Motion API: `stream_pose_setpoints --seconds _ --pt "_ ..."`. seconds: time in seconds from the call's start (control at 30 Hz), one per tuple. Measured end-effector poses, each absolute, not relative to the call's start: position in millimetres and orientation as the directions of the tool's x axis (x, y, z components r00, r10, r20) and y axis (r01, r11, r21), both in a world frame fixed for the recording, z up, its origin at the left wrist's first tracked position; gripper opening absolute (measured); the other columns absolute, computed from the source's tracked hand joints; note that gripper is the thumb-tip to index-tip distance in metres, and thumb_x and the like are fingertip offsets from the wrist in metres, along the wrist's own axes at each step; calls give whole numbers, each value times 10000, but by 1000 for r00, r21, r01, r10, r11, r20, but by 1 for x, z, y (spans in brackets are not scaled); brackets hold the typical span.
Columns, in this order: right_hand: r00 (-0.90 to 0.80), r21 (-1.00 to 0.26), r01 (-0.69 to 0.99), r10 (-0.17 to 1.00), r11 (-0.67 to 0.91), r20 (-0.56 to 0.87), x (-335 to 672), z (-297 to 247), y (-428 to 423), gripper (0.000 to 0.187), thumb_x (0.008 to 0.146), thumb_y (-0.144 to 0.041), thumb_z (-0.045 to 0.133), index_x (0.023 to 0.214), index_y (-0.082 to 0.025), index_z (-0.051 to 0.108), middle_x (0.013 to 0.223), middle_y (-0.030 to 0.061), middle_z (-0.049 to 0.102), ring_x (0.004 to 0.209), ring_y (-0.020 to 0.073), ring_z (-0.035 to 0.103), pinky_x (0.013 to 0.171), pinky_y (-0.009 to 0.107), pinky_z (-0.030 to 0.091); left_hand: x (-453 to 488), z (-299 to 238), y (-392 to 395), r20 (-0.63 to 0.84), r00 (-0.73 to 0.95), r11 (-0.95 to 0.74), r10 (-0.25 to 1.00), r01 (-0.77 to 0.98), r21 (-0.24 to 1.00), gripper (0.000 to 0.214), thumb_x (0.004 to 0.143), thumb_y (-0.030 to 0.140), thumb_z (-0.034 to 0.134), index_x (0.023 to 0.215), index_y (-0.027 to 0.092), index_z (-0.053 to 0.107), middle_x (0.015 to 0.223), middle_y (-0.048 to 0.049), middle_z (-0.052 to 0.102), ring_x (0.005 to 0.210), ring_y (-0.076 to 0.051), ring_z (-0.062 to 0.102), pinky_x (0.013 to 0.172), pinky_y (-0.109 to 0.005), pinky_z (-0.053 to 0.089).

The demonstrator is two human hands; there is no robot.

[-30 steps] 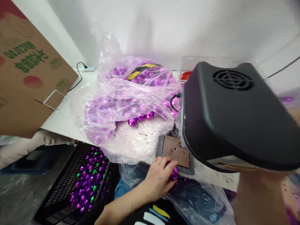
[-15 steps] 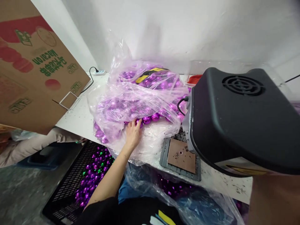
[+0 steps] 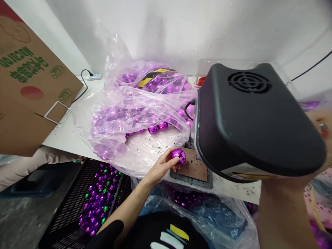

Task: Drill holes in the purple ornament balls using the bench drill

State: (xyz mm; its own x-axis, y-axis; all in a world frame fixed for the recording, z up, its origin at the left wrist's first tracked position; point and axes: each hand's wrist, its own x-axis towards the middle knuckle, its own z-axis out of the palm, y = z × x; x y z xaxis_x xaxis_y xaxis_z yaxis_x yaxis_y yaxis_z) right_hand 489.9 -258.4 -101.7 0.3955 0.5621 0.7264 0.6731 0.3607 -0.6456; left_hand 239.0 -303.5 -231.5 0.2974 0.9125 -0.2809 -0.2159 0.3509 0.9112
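My left hand (image 3: 166, 164) is closed around a shiny purple disco ball (image 3: 181, 156) with mirrored facets, pinched between thumb and fingers. The ball is over the left part of a brown square plate (image 3: 194, 173) with a small hole, which lies on a grey base (image 3: 207, 182). My right hand (image 3: 321, 126) shows only partly at the far right edge, behind the black machine housing (image 3: 259, 117); a ring is on one finger. What its fingers do is hidden. More purple balls (image 3: 153, 129) peek from under clear plastic sheeting (image 3: 145, 103) on the white table (image 3: 67, 128).
Left of the table, a black crate (image 3: 59, 214) holds small purple and green balls. A cardboard box (image 3: 28, 114) juts in at the left, above another person's sleeve (image 3: 23, 169). A power strip (image 3: 93, 76) lies by the wall. Plastic bagging (image 3: 223, 221) hangs below the table edge.
My left hand has taken a purple ball from the pile's front edge and carried it right, over the brown plate. Part of my right hand now shows beyond the machine. The view has shifted right.
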Motion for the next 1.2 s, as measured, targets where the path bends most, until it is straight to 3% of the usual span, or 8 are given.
stream_pose_setpoints --seconds 0.17,0.27,0.37,0.57,0.7,0.83,1.2 --pt "364 -644 635 569 427 737 488 -97 -259 375 935 -420 543 733 -104 537 628 -32 413 611 -2 354 601 180 260 251 -252 -302 -274 276 320 921 -136 938 620 838 532 750 1317 170 598 1006 -67 710 721 -159 665 638 -273 543" --pt "379 -665 615 579 425 721 486 -98 -259 370 934 -417 547 742 -100 546 638 -34 416 619 -5 358 609 180 258 260 -259 -302 -106 221 104 970 18 994 567 879 488 719 1345 190 593 1217 -105 701 1018 -244 688 901 -377 565" --pt "384 -679 591 588 435 712 486 -99 -259 369 931 -417 553 747 -97 542 641 -35 415 624 -10 358 615 178 257 270 -263 -302 88 210 -134 974 214 968 508 912 447 689 1338 184 603 1325 -130 668 1228 -293 617 1095 -467 470" --pt "346 -633 622 564 460 750 486 -96 -259 335 935 -365 563 743 -90 556 634 -36 422 609 -23 362 590 152 271 282 -268 -305 196 289 -311 937 436 845 451 948 423 641 1333 197 586 1252 -133 690 1155 -295 647 1036 -492 521" --pt "341 -617 625 544 478 766 485 -95 -259 338 944 -356 556 743 -84 559 632 -39 449 603 -29 371 588 140 288 287 -265 -304 181 317 -332 931 526 783 408 896 419 680 1241 204 640 1259 -138 683 1179 -336 612 1050 -539 504" --pt "331 -608 630 541 484 773 485 -96 -259 403 963 -424 535 749 -84 565 650 -35 479 601 -25 378 580 147 297 287 -253 -301 105 337 -279 936 522 806 306 884 390 674 1140 224 682 1124 -113 716 1112 -325 627 1042 -522 507" --pt "326 -623 631 571 462 754 484 -95 -262 400 980 -434 521 781 -90 561 656 -40 463 621 -28 378 604 144 301 282 -257 -300 114 355 -293 928 504 813 267 896 432 661 1107 276 710 1105 -93 730 1212 -334 586 1154 -516 423"
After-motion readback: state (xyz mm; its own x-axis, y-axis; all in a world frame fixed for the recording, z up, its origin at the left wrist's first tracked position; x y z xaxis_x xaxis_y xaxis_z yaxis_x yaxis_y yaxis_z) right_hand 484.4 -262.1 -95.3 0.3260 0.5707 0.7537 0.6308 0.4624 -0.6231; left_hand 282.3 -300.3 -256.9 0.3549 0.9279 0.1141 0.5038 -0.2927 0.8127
